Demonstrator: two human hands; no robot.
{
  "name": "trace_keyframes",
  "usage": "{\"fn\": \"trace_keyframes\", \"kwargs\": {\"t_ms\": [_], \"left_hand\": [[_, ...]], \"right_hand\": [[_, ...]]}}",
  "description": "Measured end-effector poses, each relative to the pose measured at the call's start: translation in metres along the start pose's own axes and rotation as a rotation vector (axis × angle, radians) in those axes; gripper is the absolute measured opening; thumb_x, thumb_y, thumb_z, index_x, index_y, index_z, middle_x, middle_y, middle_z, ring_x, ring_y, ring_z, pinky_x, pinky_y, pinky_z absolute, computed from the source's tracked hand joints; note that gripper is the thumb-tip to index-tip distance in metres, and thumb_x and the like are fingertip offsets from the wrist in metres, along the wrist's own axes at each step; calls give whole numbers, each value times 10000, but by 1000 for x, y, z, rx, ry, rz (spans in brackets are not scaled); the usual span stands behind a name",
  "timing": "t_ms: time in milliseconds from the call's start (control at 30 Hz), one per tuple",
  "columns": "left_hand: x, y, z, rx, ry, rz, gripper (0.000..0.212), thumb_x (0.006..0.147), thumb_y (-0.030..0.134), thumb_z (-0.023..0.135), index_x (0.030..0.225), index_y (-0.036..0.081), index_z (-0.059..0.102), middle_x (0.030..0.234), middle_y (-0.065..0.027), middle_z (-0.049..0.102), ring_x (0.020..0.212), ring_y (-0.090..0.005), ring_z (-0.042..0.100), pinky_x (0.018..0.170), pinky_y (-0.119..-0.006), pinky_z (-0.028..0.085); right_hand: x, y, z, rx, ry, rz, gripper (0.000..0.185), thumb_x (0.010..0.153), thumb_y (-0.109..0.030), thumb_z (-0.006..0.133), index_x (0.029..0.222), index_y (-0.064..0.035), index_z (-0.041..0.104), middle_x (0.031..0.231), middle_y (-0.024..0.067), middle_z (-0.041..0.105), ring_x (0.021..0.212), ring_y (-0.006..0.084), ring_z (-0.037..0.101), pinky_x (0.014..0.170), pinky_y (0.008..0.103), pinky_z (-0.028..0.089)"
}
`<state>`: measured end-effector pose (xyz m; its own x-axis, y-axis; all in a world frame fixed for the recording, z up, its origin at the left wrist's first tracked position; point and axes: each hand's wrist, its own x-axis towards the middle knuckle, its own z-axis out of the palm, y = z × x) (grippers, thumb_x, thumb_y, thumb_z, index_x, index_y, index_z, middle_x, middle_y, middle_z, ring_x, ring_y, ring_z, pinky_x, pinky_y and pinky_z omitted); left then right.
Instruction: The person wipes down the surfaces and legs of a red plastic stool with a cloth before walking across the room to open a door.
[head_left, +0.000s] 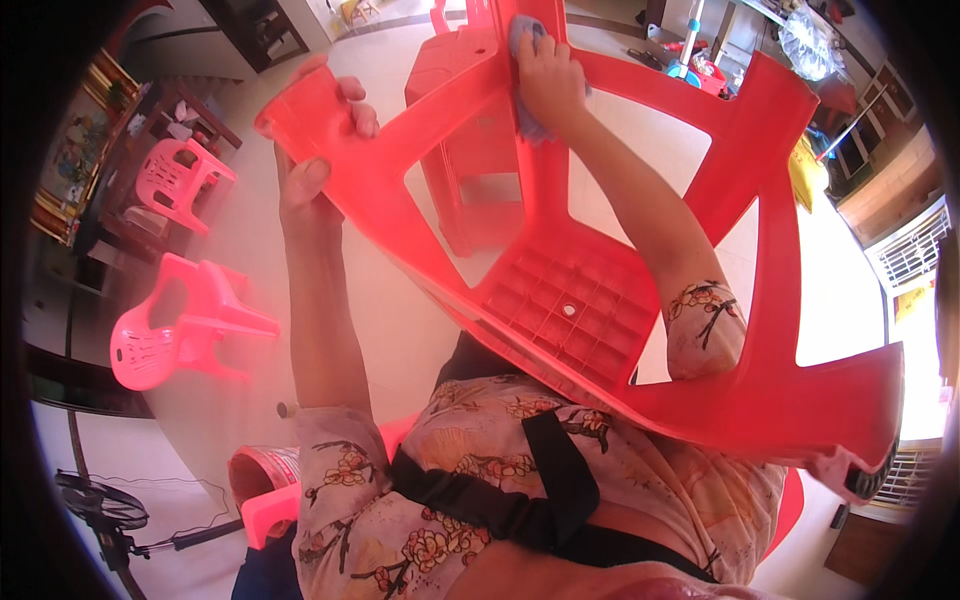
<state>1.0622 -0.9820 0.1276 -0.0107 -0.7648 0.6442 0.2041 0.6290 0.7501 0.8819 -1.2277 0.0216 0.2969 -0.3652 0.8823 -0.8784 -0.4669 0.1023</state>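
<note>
A red plastic stool (562, 277) is held tilted in front of my body, with its legs towards the far side and the ribbed underside of its seat facing me. A small round hole shows in the middle of the ribs. My left hand (308, 180) grips the end of one leg at the left, thumb on the near side and fingers over the far side. At a far leg, my right hand (553, 75) presses a bluish-grey cloth (534, 124) against the plastic. My right forearm reaches through the stool's open frame.
Beyond the stool stands another red plastic stool (457, 82). Small pink plastic chairs (199, 322) are on the tiled floor at the left. A black fan (105, 499) and a bin (262, 472) are at lower left. A yellow bag (806, 169) lies at the right.
</note>
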Motion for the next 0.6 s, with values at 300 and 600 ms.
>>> {"fn": "trace_keyframes", "kwargs": {"t_ms": [300,600], "left_hand": [[-7,7,-5,36,20,34,939,642,351,826,1398,42,362,1114,-101,559,859,-191,590,747,-301,502],[-10,8,-6,60,26,20,916,659,348,807,1405,67,356,1159,-107,513,915,-209,536,863,-323,451]], "right_hand": [[-185,-46,-14,32,-547,-130,496,823,-154,562,1264,66,509,992,138,578,871,255,588,619,348,542],[-234,-39,-13,281,-1004,-254,226,814,-120,561,963,6,676,956,171,670,836,319,681,677,425,559]]}}
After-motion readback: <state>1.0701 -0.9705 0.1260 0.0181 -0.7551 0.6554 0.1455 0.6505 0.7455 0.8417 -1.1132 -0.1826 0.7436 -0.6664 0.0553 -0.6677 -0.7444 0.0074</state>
